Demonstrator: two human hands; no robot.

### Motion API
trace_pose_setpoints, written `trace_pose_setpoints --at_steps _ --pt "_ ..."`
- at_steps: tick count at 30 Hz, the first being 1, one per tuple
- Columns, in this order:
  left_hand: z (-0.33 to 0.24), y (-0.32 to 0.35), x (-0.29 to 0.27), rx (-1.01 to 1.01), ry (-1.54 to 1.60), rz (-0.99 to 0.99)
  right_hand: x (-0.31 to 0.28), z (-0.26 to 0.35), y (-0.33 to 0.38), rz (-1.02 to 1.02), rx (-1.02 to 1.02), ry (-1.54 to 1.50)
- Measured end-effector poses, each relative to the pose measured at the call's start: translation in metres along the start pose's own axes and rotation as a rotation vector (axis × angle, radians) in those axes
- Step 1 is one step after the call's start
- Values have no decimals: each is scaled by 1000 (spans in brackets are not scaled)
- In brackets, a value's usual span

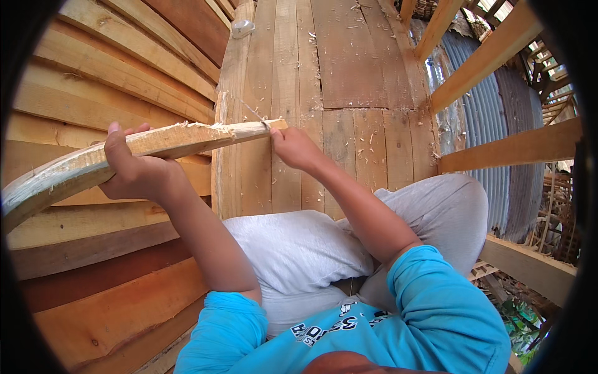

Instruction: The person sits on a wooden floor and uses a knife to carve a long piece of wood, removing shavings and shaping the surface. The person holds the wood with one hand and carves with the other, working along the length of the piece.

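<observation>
A long pale wooden pole point(187, 138), partly whittled, runs from the left edge to the middle of the view. My left hand point(134, 167) is wrapped round it from below, the thumb up along its near side. At the pole's right end, my right hand point(295, 148) is closed round the handle of a knife, most of that handle hidden in the fist. The thin knife blade point(252, 112) slants away to the far left, crossing the pole close to its tip. Curled shavings cling to the pole's upper face.
Plank flooring point(336, 149) strewn with wood shavings lies ahead of my crossed legs. A wall of overlapping boards point(93, 118) rises on the left. On the right are wooden rails point(511, 149) with corrugated metal sheets point(486, 93) beyond. A small clear plastic-looking item point(243, 28) lies far ahead.
</observation>
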State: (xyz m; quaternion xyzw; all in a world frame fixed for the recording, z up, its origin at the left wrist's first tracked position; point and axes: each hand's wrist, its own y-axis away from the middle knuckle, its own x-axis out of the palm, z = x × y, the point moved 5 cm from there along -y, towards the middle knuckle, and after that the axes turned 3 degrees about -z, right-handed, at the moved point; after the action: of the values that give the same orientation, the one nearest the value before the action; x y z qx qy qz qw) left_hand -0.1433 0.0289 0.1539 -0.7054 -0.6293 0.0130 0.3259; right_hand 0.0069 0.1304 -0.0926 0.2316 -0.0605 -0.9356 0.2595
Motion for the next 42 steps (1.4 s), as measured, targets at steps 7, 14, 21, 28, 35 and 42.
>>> trace_pose_setpoints --at_steps 7,14,21,28,35,42 --pt "-4 3 5 41 14 0 -9 -8 -1 -10 103 -62" --pt "-4 11 8 26 40 50 -7 5 1 32 -11 -85" --pt "1 2 2 63 67 95 -17 67 28 -54 -224 96" --pt "11 1 13 -86 275 361 -8 13 8 9 1 45" --pt "16 0 19 -96 346 469 -10 -32 -1 -56 97 -15" --pt "5 -6 14 -256 229 480 -13 -10 8 94 165 128"
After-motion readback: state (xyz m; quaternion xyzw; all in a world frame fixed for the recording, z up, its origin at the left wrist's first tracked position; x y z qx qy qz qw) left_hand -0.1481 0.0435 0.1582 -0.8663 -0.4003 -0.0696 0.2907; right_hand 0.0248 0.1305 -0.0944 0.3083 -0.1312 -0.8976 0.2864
